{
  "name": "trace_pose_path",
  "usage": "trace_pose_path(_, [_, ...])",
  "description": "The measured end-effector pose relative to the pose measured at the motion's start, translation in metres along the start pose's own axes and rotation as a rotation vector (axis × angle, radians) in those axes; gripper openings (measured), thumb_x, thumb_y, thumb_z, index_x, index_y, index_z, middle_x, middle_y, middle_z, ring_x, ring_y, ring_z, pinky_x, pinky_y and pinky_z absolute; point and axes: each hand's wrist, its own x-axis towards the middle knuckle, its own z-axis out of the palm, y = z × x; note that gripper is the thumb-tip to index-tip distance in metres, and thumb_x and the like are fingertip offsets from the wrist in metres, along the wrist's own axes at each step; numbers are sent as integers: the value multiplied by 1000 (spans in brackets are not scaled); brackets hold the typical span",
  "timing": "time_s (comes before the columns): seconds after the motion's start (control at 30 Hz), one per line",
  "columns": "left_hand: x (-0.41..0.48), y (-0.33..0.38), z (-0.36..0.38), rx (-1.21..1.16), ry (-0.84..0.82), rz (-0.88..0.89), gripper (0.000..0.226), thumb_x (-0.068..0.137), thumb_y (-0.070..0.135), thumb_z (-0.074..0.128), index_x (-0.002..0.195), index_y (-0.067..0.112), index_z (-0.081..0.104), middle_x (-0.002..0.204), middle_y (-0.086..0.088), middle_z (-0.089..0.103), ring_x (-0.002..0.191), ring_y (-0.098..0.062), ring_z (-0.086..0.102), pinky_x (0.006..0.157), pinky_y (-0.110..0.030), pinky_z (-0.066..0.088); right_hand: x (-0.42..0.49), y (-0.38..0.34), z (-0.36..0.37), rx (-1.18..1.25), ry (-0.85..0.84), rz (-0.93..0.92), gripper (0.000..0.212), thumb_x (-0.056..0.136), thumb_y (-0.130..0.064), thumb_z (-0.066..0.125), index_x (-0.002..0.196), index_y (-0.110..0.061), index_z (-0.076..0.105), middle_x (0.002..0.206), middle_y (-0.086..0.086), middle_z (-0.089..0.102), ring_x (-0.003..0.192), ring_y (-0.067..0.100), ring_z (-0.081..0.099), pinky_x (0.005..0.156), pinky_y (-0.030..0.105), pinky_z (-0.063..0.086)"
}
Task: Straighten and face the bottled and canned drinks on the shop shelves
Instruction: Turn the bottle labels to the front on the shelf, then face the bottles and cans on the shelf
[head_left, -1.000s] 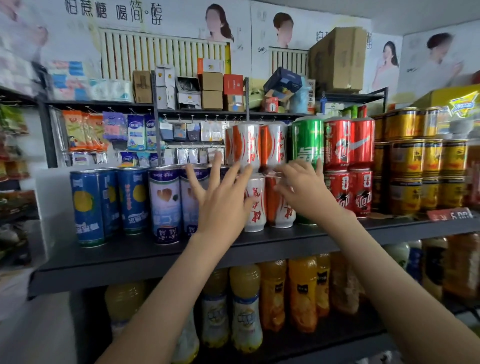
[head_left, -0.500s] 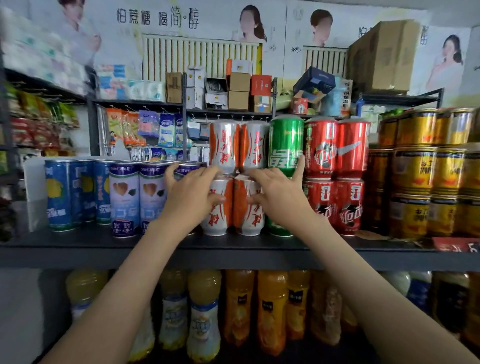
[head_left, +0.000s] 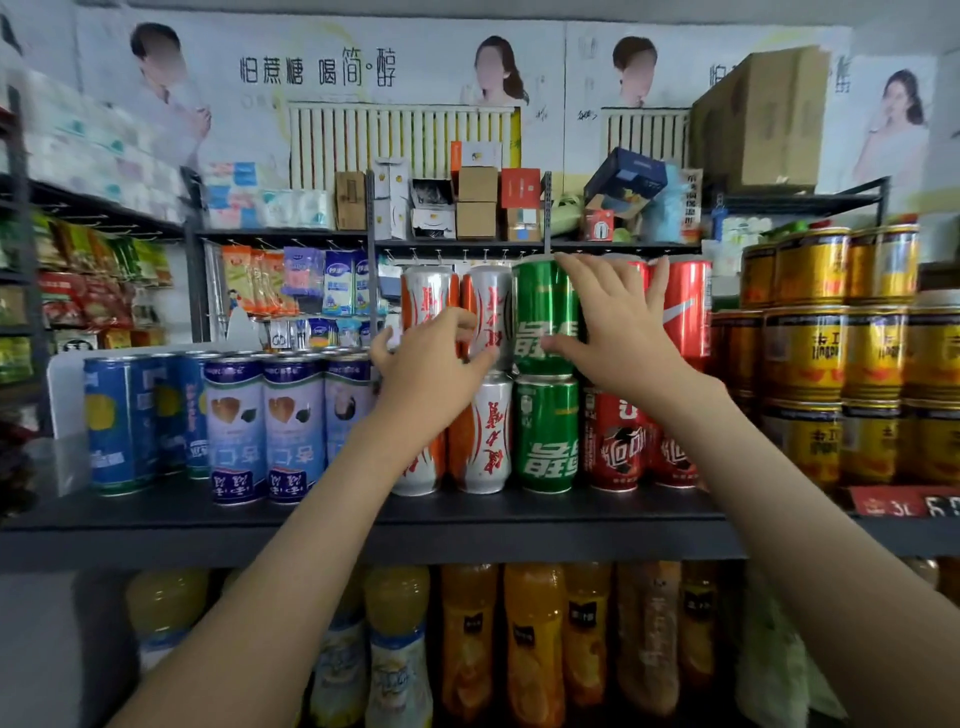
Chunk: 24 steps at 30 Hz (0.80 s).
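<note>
Cans stand two high on the dark shelf (head_left: 363, 525). My left hand (head_left: 426, 369) curls its thumb and fingers round the lower part of the upper orange-and-white can (head_left: 426, 291), touching its twin (head_left: 491, 301) on the right. My right hand (head_left: 618, 327) lies with straight, spread fingers against the upper green can (head_left: 540, 301) and the upper red can (head_left: 685, 312); its thumb presses on the green can's front. Below stand two orange-and-white cans (head_left: 483, 436), a green can (head_left: 545, 431) and red cans (head_left: 613, 441), labels facing me.
Blue cans (head_left: 119, 421) and pale purple cans (head_left: 236, 431) stand in a single row to the left. Stacked gold cans (head_left: 810, 353) fill the right, with a red price tag (head_left: 904, 506) at the shelf edge. Orange and yellow drink bottles (head_left: 530, 639) line the shelf below.
Both hands rose from the lower cans to the upper row. The left hand closed on an upper orange-and-white can; the right hand shifted right onto the upper green and red cans.
</note>
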Motion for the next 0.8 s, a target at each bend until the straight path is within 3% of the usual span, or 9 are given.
trace_pose_path(0.13, [13,24,16,-82,-105,-46,44,89,51,53,124,24,50,112,12,62,111,-15,54,104,-37,21,-8,10,5,10,-33,8,84,85,-37,66,151,-18,16,153,2,25,142,20,14,110,59,-11])
trace_pose_path(0.27, [21,34,34,-110,-178,-98,47,86,54,55,117,19,49,89,13,57,98,-18,57,107,-50,28,-19,17,1,82,116,65,81,83,-25,69,149,-16,23,152,5,28,140,24,20,115,56,-1])
trace_pose_path(0.43, [19,34,52,-99,-225,-119,57,83,52,61,124,15,44,120,-1,57,115,-25,51,103,-48,27,-59,26,2,268,155,279,89,80,-19,73,148,-7,17,149,14,26,138,26,17,113,39,12])
trace_pose_path(0.57, [11,42,54,-69,-171,-111,53,85,47,61,120,11,43,120,-3,56,112,-25,52,106,-46,24,-85,38,11,350,80,466,91,82,-17,72,148,-9,11,151,13,19,141,27,14,114,42,15])
trace_pose_path(0.7, [8,47,55,-63,-128,-139,59,84,47,63,123,8,43,121,-5,56,114,-27,52,109,-50,24,-99,47,15,437,-9,671,83,88,-16,64,149,-9,8,149,14,24,138,30,28,109,45,31])
trace_pose_path(0.8, [1,47,59,-63,-63,-127,63,85,48,61,129,8,40,126,-6,54,119,-24,48,110,-48,18,-104,51,18,424,-81,747,70,88,-20,65,144,-9,23,141,15,38,128,30,44,101,41,40])
